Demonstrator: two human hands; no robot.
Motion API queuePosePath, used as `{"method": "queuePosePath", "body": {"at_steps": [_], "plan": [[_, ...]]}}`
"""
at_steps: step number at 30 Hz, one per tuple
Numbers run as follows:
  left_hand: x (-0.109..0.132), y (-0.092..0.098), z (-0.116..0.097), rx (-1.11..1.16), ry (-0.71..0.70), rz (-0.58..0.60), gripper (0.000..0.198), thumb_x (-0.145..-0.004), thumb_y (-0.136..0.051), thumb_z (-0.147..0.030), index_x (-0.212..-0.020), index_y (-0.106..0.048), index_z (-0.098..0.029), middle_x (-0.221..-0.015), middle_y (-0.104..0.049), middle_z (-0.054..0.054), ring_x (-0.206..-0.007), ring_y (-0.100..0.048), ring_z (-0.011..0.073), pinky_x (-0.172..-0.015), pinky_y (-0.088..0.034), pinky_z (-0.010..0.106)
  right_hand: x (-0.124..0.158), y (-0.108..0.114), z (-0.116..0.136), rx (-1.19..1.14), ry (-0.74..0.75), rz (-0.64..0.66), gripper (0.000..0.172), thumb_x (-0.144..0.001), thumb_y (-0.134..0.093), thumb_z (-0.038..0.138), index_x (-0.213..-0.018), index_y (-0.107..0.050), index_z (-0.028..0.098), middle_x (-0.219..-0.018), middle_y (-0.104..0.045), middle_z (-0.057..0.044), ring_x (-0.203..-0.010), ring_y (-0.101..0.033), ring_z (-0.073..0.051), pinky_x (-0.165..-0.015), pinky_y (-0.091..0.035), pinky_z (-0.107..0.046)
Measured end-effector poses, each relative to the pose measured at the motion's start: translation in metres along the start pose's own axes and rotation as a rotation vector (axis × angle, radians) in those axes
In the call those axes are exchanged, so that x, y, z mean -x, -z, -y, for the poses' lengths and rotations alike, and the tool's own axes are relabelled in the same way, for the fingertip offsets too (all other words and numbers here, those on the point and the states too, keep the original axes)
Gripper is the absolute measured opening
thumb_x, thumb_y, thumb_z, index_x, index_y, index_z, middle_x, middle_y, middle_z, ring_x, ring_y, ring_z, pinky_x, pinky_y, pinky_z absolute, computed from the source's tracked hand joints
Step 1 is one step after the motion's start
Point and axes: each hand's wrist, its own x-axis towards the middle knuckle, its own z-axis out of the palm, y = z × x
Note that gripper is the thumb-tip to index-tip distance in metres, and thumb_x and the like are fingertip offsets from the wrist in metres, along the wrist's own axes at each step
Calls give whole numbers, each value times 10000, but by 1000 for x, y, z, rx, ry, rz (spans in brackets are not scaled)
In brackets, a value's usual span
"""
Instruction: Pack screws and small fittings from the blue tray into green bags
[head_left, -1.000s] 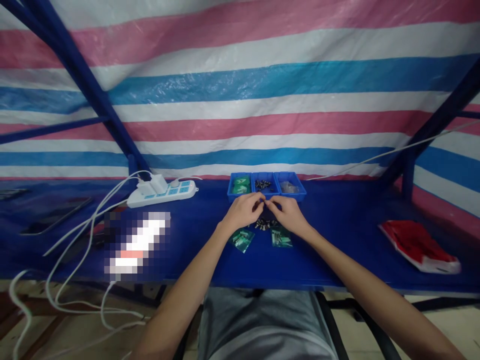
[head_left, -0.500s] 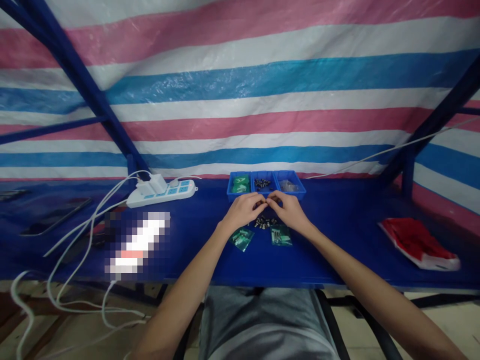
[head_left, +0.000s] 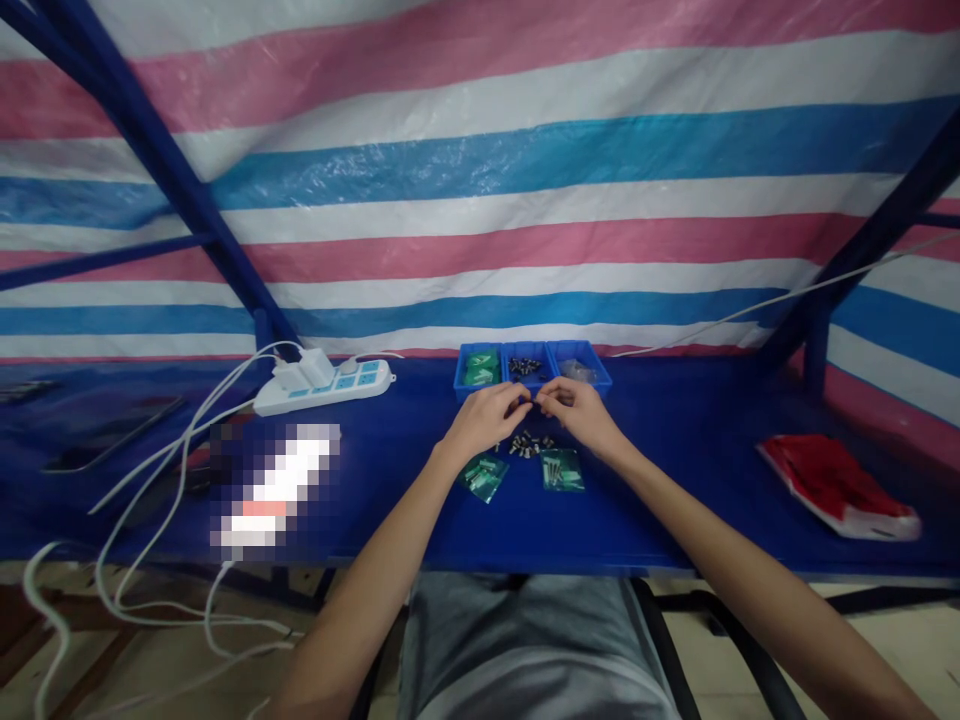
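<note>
My left hand (head_left: 495,412) and my right hand (head_left: 576,408) face each other above the table, just in front of the blue bins. Each has its fingertips pinched together; whatever sits between them is too small to make out. Beneath the hands lies a loose pile of small black and silver metal parts (head_left: 527,445). Nearer to me are two green plastic packets, one on the left (head_left: 484,478) and one on the right (head_left: 562,470), the right one with metal pieces showing on it.
A blue tray (head_left: 534,390) with three compartments holds green packets (head_left: 481,367), small dark parts (head_left: 525,367) and clear plastic pieces (head_left: 577,371). At left stand a white power strip (head_left: 326,388) and cables (head_left: 174,455). A red and white packet (head_left: 840,485) lies at right.
My right hand has shifted slightly right, opening a small gap between the two hands' fingertips. More of the metal parts pile shows below them.
</note>
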Motion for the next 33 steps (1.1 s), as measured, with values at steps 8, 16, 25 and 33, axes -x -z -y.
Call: {"method": "queuePosePath", "body": {"at_steps": [8, 16, 25, 33], "plan": [[-1, 1, 0, -41, 73, -96, 185, -980, -473, -251, -1072, -626, -203, -913, -663, 33, -723, -598, 148, -659, -441, 262, -7, 1, 2, -287, -147, -117, 304, -750, -701, 363, -970, -659, 158, -879, -740, -99, -690, -696, -192, -467, -428, -223], [-2, 2, 5, -31, 162, -249, 184, -977, -487, -233, -1107, -612, -196, -1044, -644, 56, -881, -631, 164, -798, -494, 279, -9, 9, 1, -279, -98, -53, 436, -840, -644, 415, -1216, -610, 199, -1154, -709, -137, -760, -721, -199, -476, -445, -227], [-2, 1, 10, -56, 173, -212, 186, -966, -495, -234, -1097, -626, -212, -927, -652, 37, -811, -625, 170, -751, -487, 279, -1, 0, -8, 379, 170, 40, 161, -890, -554, 233, -876, -708, 189, -826, -734, -46, -721, -657, -188, -663, -466, -292], [-3, 1, 11, -33, 153, -128, 179, -953, -499, -224, -1077, -629, -221, -940, -684, 26, -795, -634, 165, -677, -453, 263, 6, -7, -3, 539, 284, 213, 168, -879, -591, 146, -937, -741, 192, -921, -727, -63, -838, -653, -206, -793, -457, -324]]}}
